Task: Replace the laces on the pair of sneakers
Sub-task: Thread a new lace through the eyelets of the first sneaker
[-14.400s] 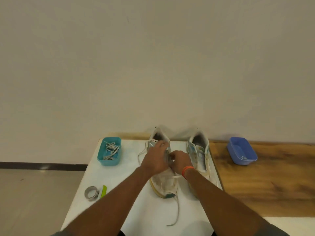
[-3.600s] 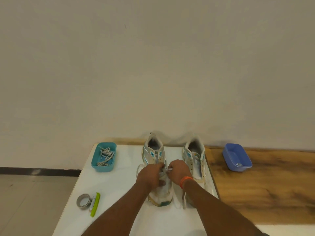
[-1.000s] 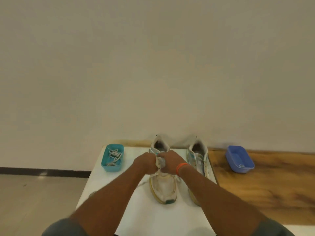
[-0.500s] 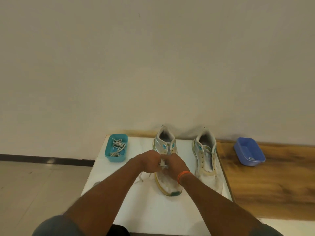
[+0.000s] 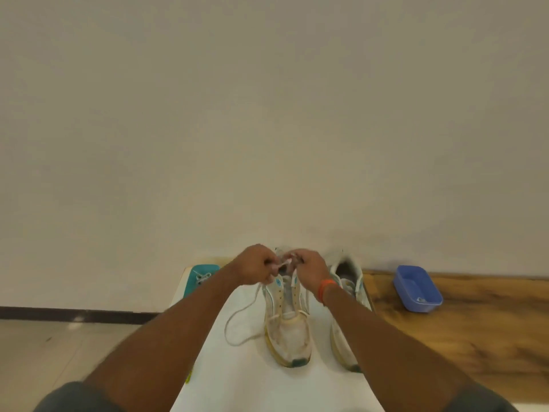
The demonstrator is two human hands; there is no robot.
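Both hands, the left hand (image 5: 256, 264) and the right hand (image 5: 309, 270), are pinching the thin white lace (image 5: 237, 322) above the left worn white sneaker (image 5: 288, 331). It is standing mid-table on the white table (image 5: 246, 382), beside the other white sneaker (image 5: 347, 292).

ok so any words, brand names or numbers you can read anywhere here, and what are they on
None can be read.
Left sneaker: only teal patches by the eyelets, too blurred to tell if they are logos.
Right sneaker: no marking can be made out.
Teal tray and blue tray: plain, no label shows.
Orange wristband: no print shows.
Wall: no sign.
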